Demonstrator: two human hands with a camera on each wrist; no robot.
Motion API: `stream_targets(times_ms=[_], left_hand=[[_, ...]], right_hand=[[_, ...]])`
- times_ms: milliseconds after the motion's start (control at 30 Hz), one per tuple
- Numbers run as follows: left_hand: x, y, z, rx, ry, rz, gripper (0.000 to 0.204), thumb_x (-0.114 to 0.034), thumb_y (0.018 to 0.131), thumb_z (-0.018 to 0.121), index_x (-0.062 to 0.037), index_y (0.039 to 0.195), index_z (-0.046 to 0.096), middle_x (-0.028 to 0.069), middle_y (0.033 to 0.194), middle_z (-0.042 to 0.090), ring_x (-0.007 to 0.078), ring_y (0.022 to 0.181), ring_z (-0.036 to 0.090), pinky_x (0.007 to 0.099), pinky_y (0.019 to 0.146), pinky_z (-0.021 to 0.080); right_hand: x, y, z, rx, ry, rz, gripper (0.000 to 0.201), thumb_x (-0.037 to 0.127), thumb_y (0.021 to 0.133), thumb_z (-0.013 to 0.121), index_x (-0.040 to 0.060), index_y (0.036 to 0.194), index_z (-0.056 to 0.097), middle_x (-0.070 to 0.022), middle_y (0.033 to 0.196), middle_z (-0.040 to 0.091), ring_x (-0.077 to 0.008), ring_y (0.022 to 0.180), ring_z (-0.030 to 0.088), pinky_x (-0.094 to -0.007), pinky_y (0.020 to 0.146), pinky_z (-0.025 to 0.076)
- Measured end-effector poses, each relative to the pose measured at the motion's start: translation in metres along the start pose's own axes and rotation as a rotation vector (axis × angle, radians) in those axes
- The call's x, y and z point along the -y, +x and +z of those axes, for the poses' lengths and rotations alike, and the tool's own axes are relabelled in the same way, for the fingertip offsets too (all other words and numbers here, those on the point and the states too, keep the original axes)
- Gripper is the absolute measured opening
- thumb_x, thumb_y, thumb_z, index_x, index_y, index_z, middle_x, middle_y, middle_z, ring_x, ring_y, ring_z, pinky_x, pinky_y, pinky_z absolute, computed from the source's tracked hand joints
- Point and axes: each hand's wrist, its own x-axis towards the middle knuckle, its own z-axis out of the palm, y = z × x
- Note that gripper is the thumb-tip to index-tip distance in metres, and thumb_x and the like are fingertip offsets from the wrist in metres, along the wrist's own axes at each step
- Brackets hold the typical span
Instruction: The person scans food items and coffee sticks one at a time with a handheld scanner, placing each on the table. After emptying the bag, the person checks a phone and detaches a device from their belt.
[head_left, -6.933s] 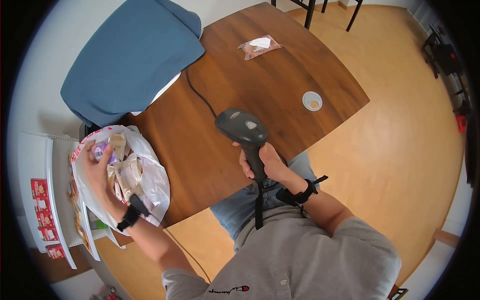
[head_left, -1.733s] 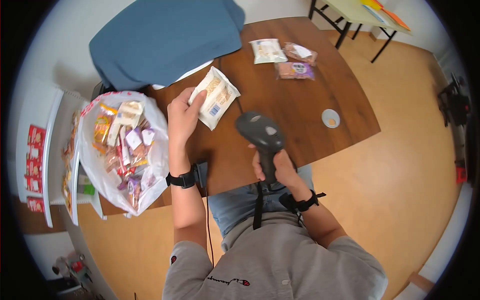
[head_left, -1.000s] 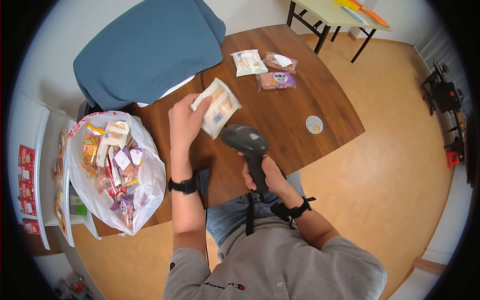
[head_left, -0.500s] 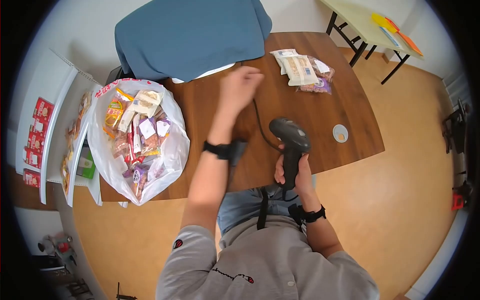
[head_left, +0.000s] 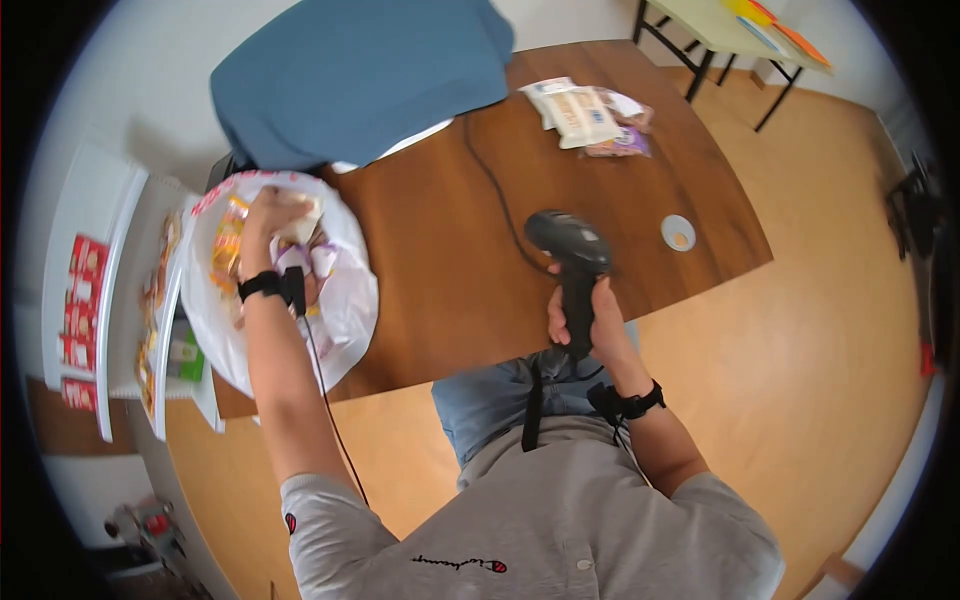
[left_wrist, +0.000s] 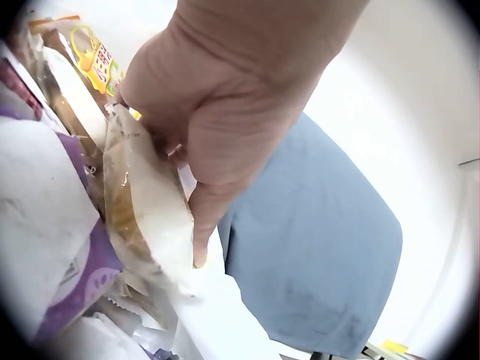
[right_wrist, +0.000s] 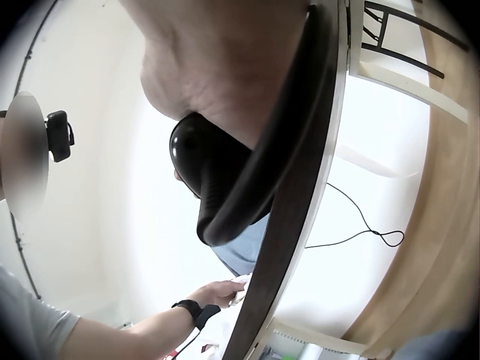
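My left hand [head_left: 268, 212] is down in the white plastic bag [head_left: 352, 305] at the table's left side. Thumb and fingers lie around the edges of a cream snack packet [left_wrist: 150, 202] there, gripping it. Other packets, among them an orange-and-yellow one [left_wrist: 91, 60] and a purple-and-white one [left_wrist: 82, 277], lie close by. My right hand [head_left: 606, 325] holds a black barcode scanner [head_left: 570, 243] by its handle above the table's front part. Toward the back right, two cream packets, the upper one [head_left: 585, 118] overlapping the other, lie beside a purple-labelled packet [head_left: 622, 143] and a brown one [head_left: 635, 112].
A blue cloth [head_left: 360, 90] covers something at the back left of the wooden table [head_left: 430, 270]. The scanner's cable [head_left: 490, 180] crosses the tabletop. A small round white cup [head_left: 678, 233] sits near the right edge. Shelves [head_left: 120, 300] with red boxes stand left of the bag.
Several packets have come onto the table. The left hand laid the second cream packet on the others, then swung back left into the bag. The right hand keeps holding the scanner.
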Motion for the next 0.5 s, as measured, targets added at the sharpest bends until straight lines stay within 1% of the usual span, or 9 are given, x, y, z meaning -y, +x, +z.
stream_targets(times_ms=[33,100,167,233,267,333,367,467,500], left_hand=[[0.008,0.013,0.005,0.054,-0.057,0.009,0.098,-0.039,0.056,0.092,0.0139,0.127,0.051,0.0256,0.119,0.065,0.0316,0.108,0.065,0.0363,0.087,0.054],[-0.01,-0.002,-0.005,-0.035,0.065,0.043,0.09,-0.04,0.05,0.093,0.0105,0.116,0.058,0.0259,0.11,0.068,0.0324,0.102,0.068,0.0389,0.084,0.055],[0.004,0.015,-0.007,-0.129,0.2,0.078,0.078,-0.04,0.05,0.094,0.0073,0.103,0.062,0.0257,0.102,0.069,0.0346,0.096,0.068,0.0422,0.08,0.054],[-0.007,-0.006,-0.03,-0.231,0.172,0.176,0.07,-0.035,0.055,0.093,0.0074,0.1,0.061,0.0253,0.097,0.069,0.0329,0.09,0.069,0.0418,0.076,0.054],[-0.04,-0.042,-0.049,-0.243,0.152,0.191,0.053,-0.025,0.066,0.087,0.0078,0.097,0.061,0.0235,0.095,0.068,0.0297,0.085,0.069,0.0388,0.072,0.054],[-0.028,-0.041,-0.064,-0.197,-0.1,0.221,0.037,-0.019,0.081,0.077,0.006,0.103,0.06,0.0189,0.097,0.068,0.0242,0.082,0.069,0.0351,0.068,0.055],[-0.047,-0.056,-0.063,-0.193,-0.1,0.216,0.037,-0.019,0.081,0.077,0.006,0.103,0.06,0.0189,0.097,0.068,0.0242,0.082,0.069,0.0351,0.068,0.055],[-0.092,-0.094,-0.023,-0.109,-1.203,0.114,0.037,-0.026,0.096,0.063,0.0008,0.12,0.054,0.0105,0.101,0.067,0.0159,0.08,0.068,0.0243,0.063,0.053],[-0.094,-0.096,-0.005,-0.11,-1.161,0.063,0.039,-0.024,0.096,0.064,0.0033,0.121,0.053,0.0105,0.099,0.066,0.0172,0.082,0.067,0.0238,0.07,0.053]], right_hand=[[0.0,-0.002,-0.001,-0.03,-0.007,-0.028,0.073,0.065,0.097,0.032,0.0048,0.136,0.04,-0.0073,0.072,0.053,-0.0126,0.053,0.052,-0.0274,0.054,0.045],[-0.001,-0.004,-0.001,-0.057,-0.003,0.033,0.07,0.064,0.098,0.032,0.0062,0.135,0.041,-0.007,0.072,0.054,-0.012,0.054,0.052,-0.0265,0.053,0.044],[0.002,-0.003,-0.002,-0.048,-0.031,-0.008,0.069,0.064,0.098,0.032,0.0062,0.135,0.042,-0.0067,0.072,0.054,-0.0117,0.054,0.052,-0.0261,0.053,0.044],[0.005,-0.002,0.001,0.001,-0.069,-0.038,0.067,0.063,0.098,0.032,0.0058,0.133,0.042,-0.0061,0.071,0.054,-0.0109,0.054,0.052,-0.0255,0.054,0.045],[0.007,-0.002,0.002,-0.022,-0.069,-0.05,0.067,0.063,0.098,0.032,0.0058,0.133,0.042,-0.0061,0.071,0.054,-0.0109,0.054,0.052,-0.0255,0.054,0.045],[0.009,-0.002,0.003,0.015,-0.054,-0.002,0.064,0.06,0.1,0.031,0.0055,0.132,0.042,-0.0064,0.072,0.054,-0.0107,0.055,0.052,-0.0256,0.054,0.045],[0.011,-0.001,0.002,0.038,-0.049,-0.004,0.06,0.057,0.101,0.031,0.0054,0.131,0.042,-0.0066,0.075,0.055,-0.0109,0.056,0.052,-0.0255,0.055,0.045],[0.012,0.001,0.005,0.025,-0.053,0.017,0.059,0.056,0.102,0.031,0.0054,0.129,0.042,-0.0071,0.077,0.056,-0.0111,0.058,0.053,-0.0252,0.056,0.046],[0.009,0.0,0.004,0.058,-0.051,0.045,0.059,0.056,0.102,0.031,0.0054,0.129,0.042,-0.0071,0.077,0.056,-0.0111,0.058,0.053,-0.0252,0.056,0.046]])
